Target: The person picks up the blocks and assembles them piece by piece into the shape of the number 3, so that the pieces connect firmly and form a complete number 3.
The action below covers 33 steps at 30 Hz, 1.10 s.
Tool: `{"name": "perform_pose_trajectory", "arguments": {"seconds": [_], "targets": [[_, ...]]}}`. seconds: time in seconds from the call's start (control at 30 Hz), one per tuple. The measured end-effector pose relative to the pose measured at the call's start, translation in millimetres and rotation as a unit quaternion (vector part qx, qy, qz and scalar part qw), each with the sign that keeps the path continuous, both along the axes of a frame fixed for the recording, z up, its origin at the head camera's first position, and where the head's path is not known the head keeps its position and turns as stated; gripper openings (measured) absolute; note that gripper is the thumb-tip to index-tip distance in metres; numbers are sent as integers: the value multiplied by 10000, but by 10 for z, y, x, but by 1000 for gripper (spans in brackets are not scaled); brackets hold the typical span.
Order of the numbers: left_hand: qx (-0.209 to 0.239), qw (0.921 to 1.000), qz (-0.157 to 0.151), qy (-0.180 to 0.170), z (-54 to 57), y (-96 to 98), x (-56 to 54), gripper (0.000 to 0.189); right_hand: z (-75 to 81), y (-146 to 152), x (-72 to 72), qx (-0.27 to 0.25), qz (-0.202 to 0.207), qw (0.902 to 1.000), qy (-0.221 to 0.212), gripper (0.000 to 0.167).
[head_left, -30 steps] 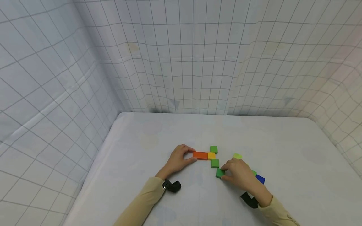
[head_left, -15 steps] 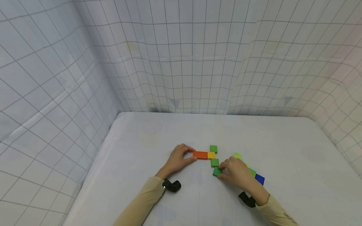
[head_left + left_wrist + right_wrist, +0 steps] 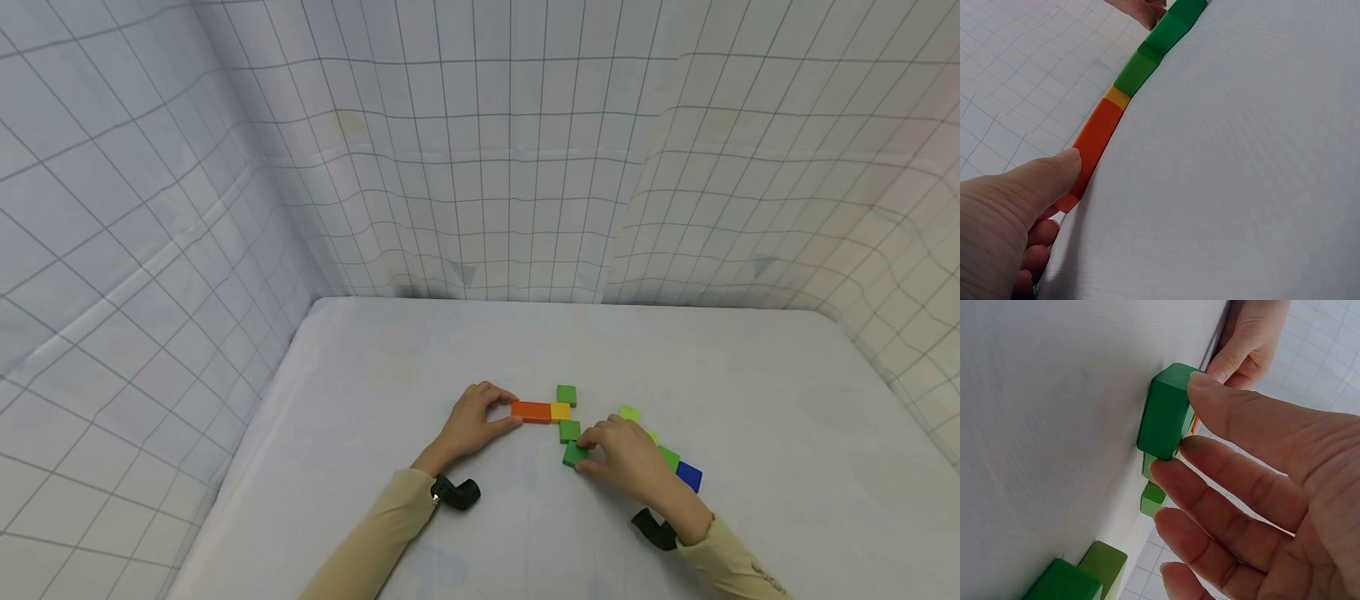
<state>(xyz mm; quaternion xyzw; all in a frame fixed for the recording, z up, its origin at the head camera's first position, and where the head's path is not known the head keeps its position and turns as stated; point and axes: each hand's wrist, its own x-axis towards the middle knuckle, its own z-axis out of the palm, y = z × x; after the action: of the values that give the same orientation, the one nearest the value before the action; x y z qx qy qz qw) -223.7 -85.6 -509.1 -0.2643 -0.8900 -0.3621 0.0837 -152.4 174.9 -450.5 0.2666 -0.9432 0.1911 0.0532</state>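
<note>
My left hand (image 3: 468, 425) holds the far left end of an orange-red block (image 3: 531, 412) between thumb and fingers; its thumb lies on the block's side in the left wrist view. Against that block's right end sits a yellow block (image 3: 560, 412). One green block (image 3: 566, 396) lies just beyond the yellow one, another green block (image 3: 570, 431) just nearer. My right hand (image 3: 626, 458) pinches a darker green block (image 3: 1166, 415) with thumb and index finger. This block rests slightly turned on the table, its far edge at or very near the nearer green block.
Right of and partly behind my right hand lie a lime block (image 3: 630, 412), a sliver of a yellow-green block (image 3: 655, 437), a green block (image 3: 669, 457) and a blue block (image 3: 688, 476). White grid-patterned curtains (image 3: 510, 167) hang behind the white table (image 3: 390, 350) and at its sides.
My right hand has slid the darker green block left and slightly away, up to the nearer green block. It has barely moved in the last half second. My left hand has stayed put.
</note>
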Motion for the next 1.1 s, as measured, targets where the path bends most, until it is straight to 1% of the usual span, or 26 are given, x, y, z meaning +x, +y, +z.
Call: {"name": "perform_pose_trajectory", "arguments": {"seconds": [0.1, 0.4, 0.97, 1.1], "targets": [[-65, 9997, 31, -251, 26, -1, 5, 34, -4, 1, 1, 0, -14, 10000, -17, 23], [-141, 9988, 96, -457, 49, 9, 15, 33, -26, 12, 2, -43, -26, 10000, -17, 23], [-146, 9989, 95, -441, 17, 6, 6, 33, -28, 14, 16, 23, -35, 9999, 125, 25], [-136, 9989, 101, -432, 13, 8, 6, 33, 21, 69, 5, -28, -181, 9998, 35, 23]]}}
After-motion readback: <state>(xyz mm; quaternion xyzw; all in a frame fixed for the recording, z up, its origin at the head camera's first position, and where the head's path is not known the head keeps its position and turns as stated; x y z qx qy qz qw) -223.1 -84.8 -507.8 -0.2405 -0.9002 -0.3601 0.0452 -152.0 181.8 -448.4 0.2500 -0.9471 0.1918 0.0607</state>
